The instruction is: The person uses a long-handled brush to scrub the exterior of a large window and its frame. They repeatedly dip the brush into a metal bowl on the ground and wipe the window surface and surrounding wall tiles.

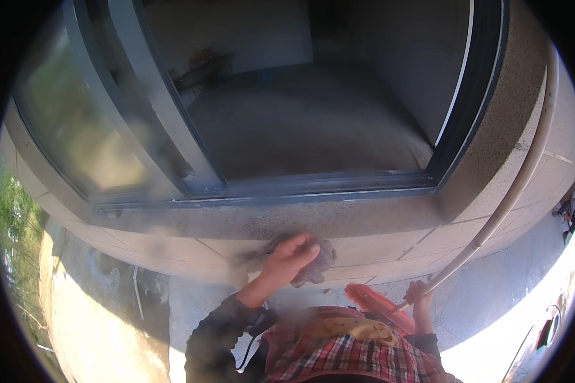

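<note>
My left hand (290, 256) grips a crumpled dark grey cloth (321, 263). It presses the cloth against the front edge of a speckled stone windowsill (364, 214), where the sill meets the tiled wall below. Down by my right side, my right hand (419, 293) is closed around a long pale pole (500, 218). The pole slants up past the right side of the window. At its lower end is a red head (378, 304), apparently a broom's, close to my checked apron (345, 354). The cloth's underside is hidden.
Above the sill, the grey metal window frame (206, 177) stands with its right part open onto a dim room with a bare floor (306, 124). Glass panes (100, 139) fill the left part. Paving (201, 297) lies below, and a thin white strip (138, 292) rests at left.
</note>
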{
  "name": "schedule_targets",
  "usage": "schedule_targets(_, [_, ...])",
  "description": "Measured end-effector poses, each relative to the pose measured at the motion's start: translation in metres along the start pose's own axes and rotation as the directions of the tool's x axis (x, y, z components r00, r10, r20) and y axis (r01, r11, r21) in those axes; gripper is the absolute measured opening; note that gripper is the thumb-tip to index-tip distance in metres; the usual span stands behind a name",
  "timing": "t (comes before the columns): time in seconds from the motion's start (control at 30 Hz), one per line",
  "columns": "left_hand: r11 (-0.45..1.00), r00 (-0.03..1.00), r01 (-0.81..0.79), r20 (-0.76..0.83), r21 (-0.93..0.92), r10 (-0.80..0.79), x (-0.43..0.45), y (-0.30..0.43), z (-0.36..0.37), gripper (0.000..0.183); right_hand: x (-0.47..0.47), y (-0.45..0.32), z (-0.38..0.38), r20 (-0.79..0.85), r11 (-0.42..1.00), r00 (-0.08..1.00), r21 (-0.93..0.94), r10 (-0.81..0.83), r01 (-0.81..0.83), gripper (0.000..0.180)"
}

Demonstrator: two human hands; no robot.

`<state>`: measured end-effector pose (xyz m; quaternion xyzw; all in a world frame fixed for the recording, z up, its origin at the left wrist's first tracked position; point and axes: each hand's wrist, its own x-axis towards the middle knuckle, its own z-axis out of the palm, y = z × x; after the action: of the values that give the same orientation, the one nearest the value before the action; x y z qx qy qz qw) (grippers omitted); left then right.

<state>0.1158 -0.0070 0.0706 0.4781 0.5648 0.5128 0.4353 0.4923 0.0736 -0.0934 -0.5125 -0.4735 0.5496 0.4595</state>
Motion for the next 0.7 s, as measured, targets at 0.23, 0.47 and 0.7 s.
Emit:
schedule_targets(0.23, [0.992, 0.991, -0.026, 0.125, -0.122, 0.041, 0.004, -0.022, 0.029, 0.024, -0.019, 0.005, 0.038, 0.341, 0.995, 0.938, -0.097, 0.069, -0.038, 0.024])
schedule_targets(0.47, [0.989, 0.906, 0.106, 0.42, -0.099, -0.054, -0.009, -0.076, 0.046, 0.032, -0.018, -0.008, 0.089, 0.624, 0.996, 0.778, 0.004, -0.076, 0.094, 0.062])
schedule_targets(0.7, [0.969, 0.9, 0.078, 0.434, -0.236, 0.033, -0.043, -0.135, 0.01, 0.048, -0.036, -0.013, 0.124, 0.573, 0.988, 0.819, -0.139, 0.019, 0.074, 0.044])
